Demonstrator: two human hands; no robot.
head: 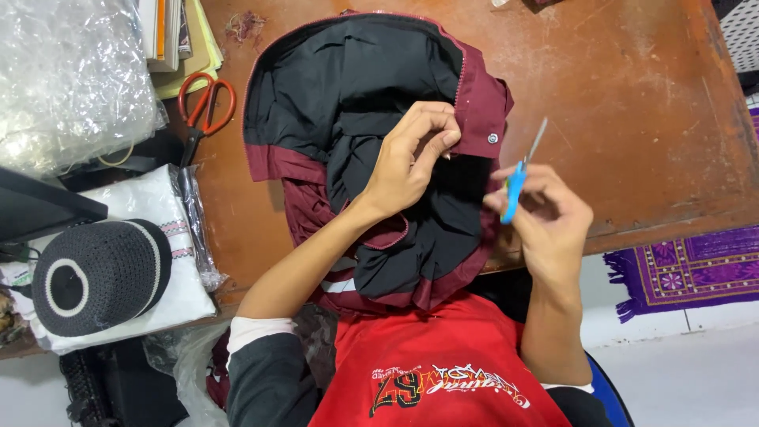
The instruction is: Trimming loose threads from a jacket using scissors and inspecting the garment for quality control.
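Maroon and black cloth, a garment [371, 150] turned inside out, is pinched at its edge by the left hand [407, 162], fingers pressed together beside a metal snap [492, 138]. Just to that hand's right, the right hand [549, 217] curls closed around small blue-handled snips [518, 178], blade tilted upward. Farther left lie orange-handled scissors [204, 107] on the brown wooden table [632, 103], and beyond them a black knitted cap [99, 273].
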